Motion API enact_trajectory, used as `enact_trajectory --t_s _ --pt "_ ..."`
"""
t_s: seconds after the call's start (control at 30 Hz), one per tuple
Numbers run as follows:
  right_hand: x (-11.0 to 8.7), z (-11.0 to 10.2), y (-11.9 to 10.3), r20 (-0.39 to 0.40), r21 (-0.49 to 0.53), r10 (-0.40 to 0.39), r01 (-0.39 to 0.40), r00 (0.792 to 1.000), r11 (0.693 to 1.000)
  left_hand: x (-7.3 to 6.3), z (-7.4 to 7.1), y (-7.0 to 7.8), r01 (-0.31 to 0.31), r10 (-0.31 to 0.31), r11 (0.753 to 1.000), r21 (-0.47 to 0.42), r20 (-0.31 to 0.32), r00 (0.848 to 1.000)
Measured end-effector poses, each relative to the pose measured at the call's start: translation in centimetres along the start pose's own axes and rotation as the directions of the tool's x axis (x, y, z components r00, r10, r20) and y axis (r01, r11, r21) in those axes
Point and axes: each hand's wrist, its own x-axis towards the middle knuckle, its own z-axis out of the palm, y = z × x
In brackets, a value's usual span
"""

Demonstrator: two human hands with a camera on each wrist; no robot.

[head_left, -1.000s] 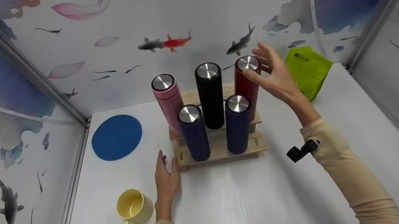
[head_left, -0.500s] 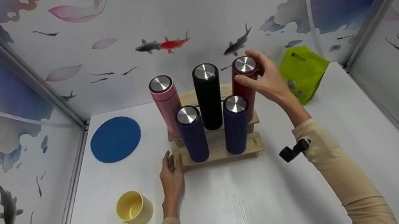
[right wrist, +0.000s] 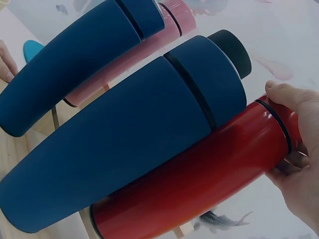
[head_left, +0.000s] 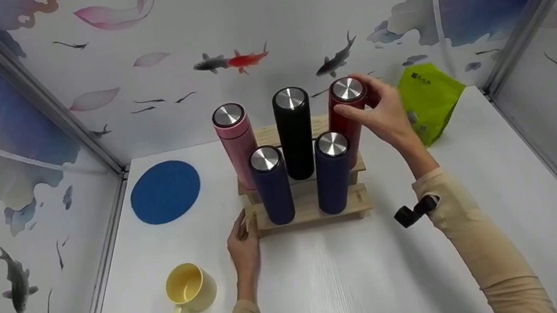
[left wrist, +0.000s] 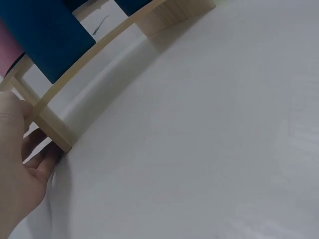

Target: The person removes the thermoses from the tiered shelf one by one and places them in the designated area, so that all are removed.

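A two-step wooden rack (head_left: 308,210) holds several upright thermos flasks with steel-topped lids. Up on its back step stand a pink flask (head_left: 238,148), a black flask (head_left: 296,140) and a red flask (head_left: 345,131). Two dark blue flasks (head_left: 277,195) are on the lower front step. My right hand (head_left: 389,112) grips the red flask near its lid, thumb in front and fingers behind, as the right wrist view also shows. At the rack's left end, my left hand (head_left: 244,252) holds the front board, its thumb (left wrist: 12,109) above and fingers by the leg.
A blue round mat (head_left: 165,192) lies at the back left of the white table. Nearer, on the left, stands a yellow mug (head_left: 196,290). A lime green bag (head_left: 430,100) is behind my right hand. Patterned walls enclose the back and sides.
My right hand has closed in from beside the red flask and taken hold of its upper part. My left hand has moved right and forward onto the rack's end. The flasks stay in place.
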Motion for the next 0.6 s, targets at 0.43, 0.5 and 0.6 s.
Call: enact_trajectory --t_s 0.43,0.5,0.6 --pt "0.2 -1.4 2.7 -0.151 0.054 -0.013 0.021 0.988 0.998 -0.3 0.5 0.1 0.045 -0.048 0.995 -0.088 -0.033 0.998" --pt "0.4 -1.8 3.3 -0.17 0.058 -0.024 0.034 0.985 0.998 -0.3 0.5 0.1 0.048 -0.052 0.994 -0.101 -0.034 0.998" --pt "0.5 -2.2 3.6 -0.193 0.059 -0.038 0.051 0.98 0.997 -0.2 0.5 0.1 0.056 -0.061 0.992 -0.115 -0.039 0.997"
